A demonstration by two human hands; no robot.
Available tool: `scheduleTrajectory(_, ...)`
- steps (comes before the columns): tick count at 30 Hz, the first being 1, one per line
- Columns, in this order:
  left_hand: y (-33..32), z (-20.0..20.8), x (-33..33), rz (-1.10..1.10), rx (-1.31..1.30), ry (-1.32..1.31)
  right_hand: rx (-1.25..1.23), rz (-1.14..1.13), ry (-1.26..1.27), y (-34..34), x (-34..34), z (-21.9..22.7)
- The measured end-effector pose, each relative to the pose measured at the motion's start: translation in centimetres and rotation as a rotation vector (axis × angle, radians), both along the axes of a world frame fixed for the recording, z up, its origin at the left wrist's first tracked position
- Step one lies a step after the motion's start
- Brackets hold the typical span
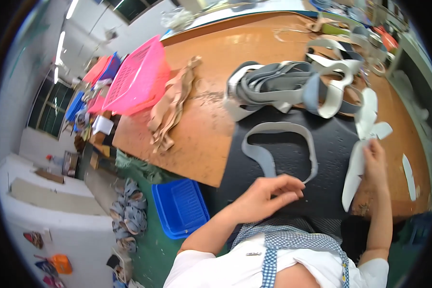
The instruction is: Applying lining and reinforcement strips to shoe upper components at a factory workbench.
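My left hand (271, 194) is at the near edge of a black mat (332, 144), fingers curled and thumb drawn in. A looped grey strip (285, 127) stands on the mat, both its ends meeting that hand; the exact grip is partly hidden. Toward the right, my right hand (375, 161) has its fingers closed at a long white curved piece (354, 177) by the mat's right side. More white pieces (367, 113) lie just beyond its fingertips. Past the loop rests a pile of folded grey and white strips (278, 86).
A pink basket (139, 79) and crumpled tan strips (173, 105) are on the left of the brown table (211, 53). Below the table's left edge stands a blue basket (180, 209). A single white piece (408, 177) lies at the far right. Assorted scraps (341, 29) fill the back right.
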State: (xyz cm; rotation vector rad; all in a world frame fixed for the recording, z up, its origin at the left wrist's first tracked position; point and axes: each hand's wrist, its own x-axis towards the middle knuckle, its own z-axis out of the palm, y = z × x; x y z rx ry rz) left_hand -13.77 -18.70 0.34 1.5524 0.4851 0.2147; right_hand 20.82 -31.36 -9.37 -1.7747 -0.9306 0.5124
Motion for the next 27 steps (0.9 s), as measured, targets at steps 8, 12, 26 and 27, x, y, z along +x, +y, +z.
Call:
scheduleTrajectory(8,22.3,-6.8,-8.8,0.985,0.89,0.012,-0.436,-0.562,-1.436,-17.2,23.4,-4.2)
scheduleTrajectory(12,35.0,-10.2,-16.5,1.112,1.017,0.522,-0.402,-0.335,-0.66,-8.1,10.3,2.4)
scheduleTrajectory(26,29.2,-11.0,-12.1,0.655,1.205,0.81,-0.054,0.643,0.049,23.6,-17.9,14.0)
scheduleTrajectory(27,27.2,-11.2,-12.2,0.622,1.192,0.788,-0.003,0.727,-0.086,27.1,-19.5,12.9)
